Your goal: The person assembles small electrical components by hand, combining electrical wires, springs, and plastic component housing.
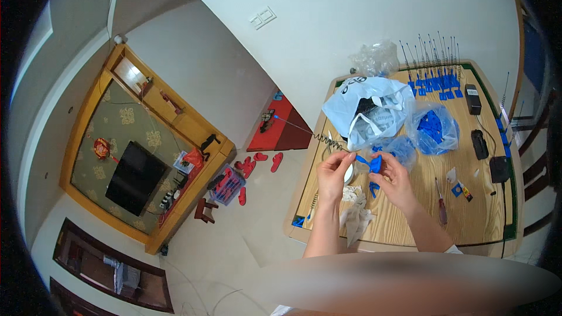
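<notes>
My left hand [332, 177] and my right hand [393, 184] are raised close together over the near part of the table. Between their fingertips is a small blue plastic part [375, 164], pinched by my right fingers. Closed left fingertips meet a narrow blue end of it. A dark coiled spring wire [325, 138] with a thin blue-tipped end runs up and left from my left fingertips; how it joins the blue part is hidden. Below the hands lie another small blue piece [373, 188], crumpled white tissue [355, 222] and a white round item [349, 174], partly covered by my left hand.
On the wooden table [404, 228] are a white plastic bag [369, 108], a clear bag of blue parts [434, 130], several upright spring wires on blue bases [436, 82], a screwdriver [442, 205], a black adapter [499, 169] with a cable and a small tube [466, 192].
</notes>
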A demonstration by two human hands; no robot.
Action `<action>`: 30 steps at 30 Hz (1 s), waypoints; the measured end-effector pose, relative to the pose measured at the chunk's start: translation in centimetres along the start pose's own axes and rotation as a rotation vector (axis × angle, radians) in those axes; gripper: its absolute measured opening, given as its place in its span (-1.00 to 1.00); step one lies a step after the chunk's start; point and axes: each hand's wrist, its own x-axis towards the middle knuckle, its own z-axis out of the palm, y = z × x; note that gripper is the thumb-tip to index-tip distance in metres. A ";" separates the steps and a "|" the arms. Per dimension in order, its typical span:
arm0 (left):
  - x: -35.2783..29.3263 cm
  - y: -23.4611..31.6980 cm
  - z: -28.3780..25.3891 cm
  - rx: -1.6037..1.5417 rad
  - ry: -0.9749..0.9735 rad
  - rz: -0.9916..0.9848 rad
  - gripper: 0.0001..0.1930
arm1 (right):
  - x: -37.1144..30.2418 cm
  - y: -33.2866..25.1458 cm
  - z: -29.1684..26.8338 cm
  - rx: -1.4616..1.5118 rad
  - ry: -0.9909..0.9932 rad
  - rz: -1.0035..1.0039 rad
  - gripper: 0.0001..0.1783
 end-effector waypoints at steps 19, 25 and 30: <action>-0.1 -0.1 0.1 -0.033 -0.031 0.009 -0.98 | -0.2 -0.3 -0.1 0.076 -0.039 0.063 -0.52; 0.3 -0.2 0.5 -0.029 -0.053 0.027 -0.97 | 0.1 -0.3 -0.2 0.114 -0.035 0.094 -0.51; 0.8 -0.6 0.7 -0.020 -0.029 0.010 -0.95 | 0.5 0.1 -0.3 0.150 -0.019 0.164 -0.57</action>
